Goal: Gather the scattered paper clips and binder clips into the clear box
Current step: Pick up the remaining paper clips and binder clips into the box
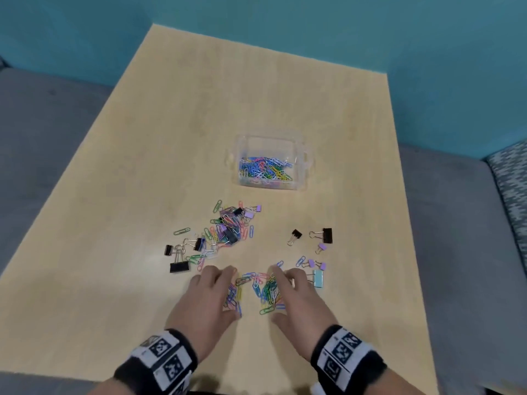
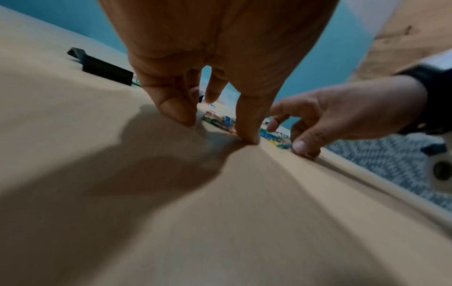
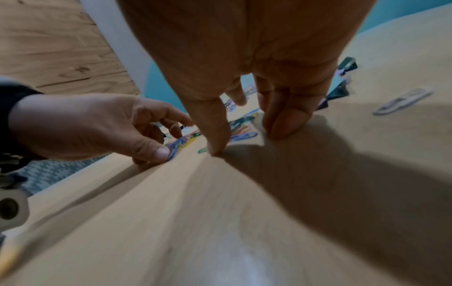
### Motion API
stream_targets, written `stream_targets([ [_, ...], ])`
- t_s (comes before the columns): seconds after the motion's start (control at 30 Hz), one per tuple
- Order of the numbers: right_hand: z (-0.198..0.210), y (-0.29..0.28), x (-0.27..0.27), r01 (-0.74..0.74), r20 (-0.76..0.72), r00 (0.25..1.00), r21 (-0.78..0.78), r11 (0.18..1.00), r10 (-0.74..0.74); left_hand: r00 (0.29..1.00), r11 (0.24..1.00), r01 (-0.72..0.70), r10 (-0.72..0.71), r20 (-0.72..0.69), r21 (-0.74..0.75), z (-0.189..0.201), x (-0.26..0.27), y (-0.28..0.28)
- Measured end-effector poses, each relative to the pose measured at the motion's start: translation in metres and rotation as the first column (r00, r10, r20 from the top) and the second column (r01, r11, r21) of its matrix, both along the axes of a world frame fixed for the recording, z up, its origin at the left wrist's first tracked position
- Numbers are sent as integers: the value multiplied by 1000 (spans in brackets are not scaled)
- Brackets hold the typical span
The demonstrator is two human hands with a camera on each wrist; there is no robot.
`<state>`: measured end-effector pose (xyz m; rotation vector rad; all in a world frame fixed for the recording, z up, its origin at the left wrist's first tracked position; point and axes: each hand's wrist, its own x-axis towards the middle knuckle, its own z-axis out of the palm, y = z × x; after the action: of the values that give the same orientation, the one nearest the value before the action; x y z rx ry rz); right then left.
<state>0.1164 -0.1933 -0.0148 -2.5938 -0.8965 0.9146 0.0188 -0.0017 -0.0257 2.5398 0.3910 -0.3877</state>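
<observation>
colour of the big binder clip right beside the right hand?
Pale mint or light blue binder clip, just right of the right hand; clearest in the head view.

Soft overhead light, wrist views blurred — warped

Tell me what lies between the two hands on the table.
A small heap of coloured paper clips lies between the left hand and right hand, clearest in the head view.

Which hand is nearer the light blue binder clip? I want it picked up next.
Right. The right hand lies just beside the light blue binder clip, its fingers almost at it. The left hand is farther off, across the paper clips.
</observation>
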Motion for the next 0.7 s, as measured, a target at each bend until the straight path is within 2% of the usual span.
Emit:
stream_targets([
  [0.1, -9, 19, 5, 37, 72, 997, 51, 998, -41, 998, 1000, 15, -16, 62, 26, -8, 14, -3],
  [0.23, -17, 42, 16, -29, 161, 987, 46, 999, 22, 996, 997, 64, -67, 65, 39, -14, 40, -3],
  [0.43, -16, 47, 22, -68, 157, 986, 32, 997, 62, 989, 986, 123, -131, 70, 108, -22, 48, 0],
  [0.7, -9, 47, 27, -61, 116, 991, 4, 998, 61, 987, 975, 161, -161, -16, 153, -11, 47, -2],
])
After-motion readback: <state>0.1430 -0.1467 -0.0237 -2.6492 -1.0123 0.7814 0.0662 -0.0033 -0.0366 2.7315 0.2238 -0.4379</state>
